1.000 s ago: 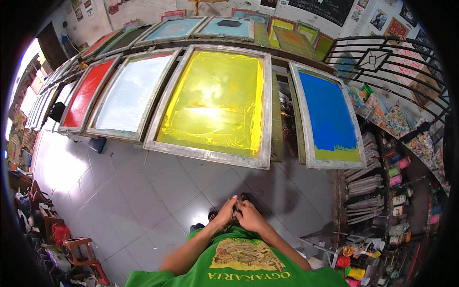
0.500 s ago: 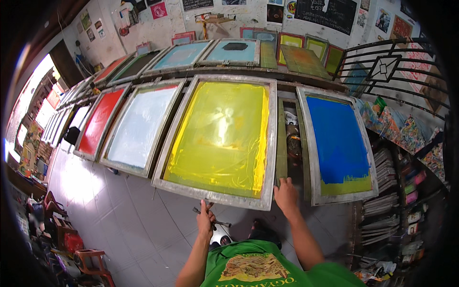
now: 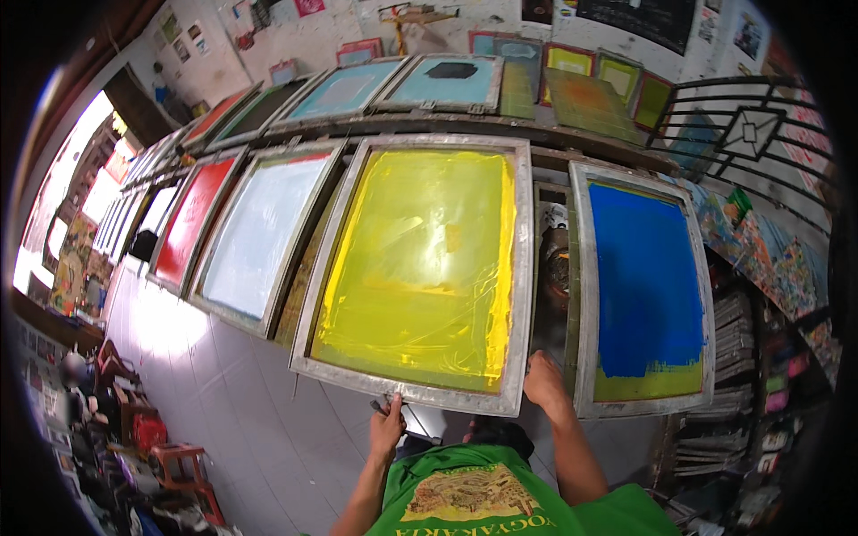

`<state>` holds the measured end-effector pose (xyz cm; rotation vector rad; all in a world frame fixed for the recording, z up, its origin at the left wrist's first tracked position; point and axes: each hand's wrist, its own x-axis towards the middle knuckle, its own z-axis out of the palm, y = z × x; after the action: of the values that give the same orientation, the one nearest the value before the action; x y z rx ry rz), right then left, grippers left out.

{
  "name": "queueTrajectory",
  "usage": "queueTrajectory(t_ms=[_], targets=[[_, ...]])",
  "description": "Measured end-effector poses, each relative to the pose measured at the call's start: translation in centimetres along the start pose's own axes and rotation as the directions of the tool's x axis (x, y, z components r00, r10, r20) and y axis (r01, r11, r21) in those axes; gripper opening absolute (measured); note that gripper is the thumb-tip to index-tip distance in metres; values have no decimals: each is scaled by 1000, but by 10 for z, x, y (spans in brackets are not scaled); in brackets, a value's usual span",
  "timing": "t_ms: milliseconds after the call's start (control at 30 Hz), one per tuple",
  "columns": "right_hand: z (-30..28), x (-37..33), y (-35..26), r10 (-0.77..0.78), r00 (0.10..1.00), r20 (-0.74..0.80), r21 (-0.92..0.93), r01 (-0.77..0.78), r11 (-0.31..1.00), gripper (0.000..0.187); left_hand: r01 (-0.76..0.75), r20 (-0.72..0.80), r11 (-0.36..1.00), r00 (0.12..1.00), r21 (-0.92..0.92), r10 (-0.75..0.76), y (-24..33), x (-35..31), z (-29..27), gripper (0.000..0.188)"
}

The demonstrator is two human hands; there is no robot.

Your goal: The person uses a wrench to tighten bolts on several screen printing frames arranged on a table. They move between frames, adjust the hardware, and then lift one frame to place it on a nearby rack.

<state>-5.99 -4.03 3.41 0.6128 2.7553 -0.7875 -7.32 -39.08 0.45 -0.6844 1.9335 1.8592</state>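
In front of me lies a large screen-printing frame (image 3: 407, 392) with yellow ink smeared over its mesh. My left hand (image 3: 387, 435) is closed round a dark metal socket wrench (image 3: 422, 438), and its thumb or fingertip presses the frame's near edge. At the near right corner, my right hand (image 3: 546, 384) has its fingers curled against the side of the same frame; the fingertips are partly hidden. Just right of that hand sits a screen with blue ink (image 3: 645, 277). Left of the yellow one is a screen with pale white ink (image 3: 264, 232).
Beyond the white screen is a red one (image 3: 189, 223). Behind runs another row of screens (image 3: 442, 85). A dark round object (image 3: 556, 263) shows in the gap before the blue screen. Shelves (image 3: 728, 357) stand at right, a railing (image 3: 746, 125) behind, red stools (image 3: 183, 464) at left.
The yellow screen has shifted right against its neighbours, baring a brownish board along its left side and covering the green strip at its right. Both hands stay at the frame; the view has tilted down.
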Motion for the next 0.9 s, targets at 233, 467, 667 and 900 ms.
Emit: queueTrajectory(t_ms=[233,467,667,900], targets=[[-42,-61,-27,165,976,-141,-169,-188,967,29,-9,-14,1000,1000,26,9,5,-6,-9,55],[-26,-82,-112,-94,992,87,811,-16,585,23,-125,-229,971,958,203,172,45,-2,-125,56],[67,-73,-219,-386,849,362,768,-37,639,21,-284,-159,591,795,755,586,139,49,-222,51],[196,-79,-321,-318,887,335,654,24,756,18,-435,303,268,856,859,420,182,138,-266,56]])
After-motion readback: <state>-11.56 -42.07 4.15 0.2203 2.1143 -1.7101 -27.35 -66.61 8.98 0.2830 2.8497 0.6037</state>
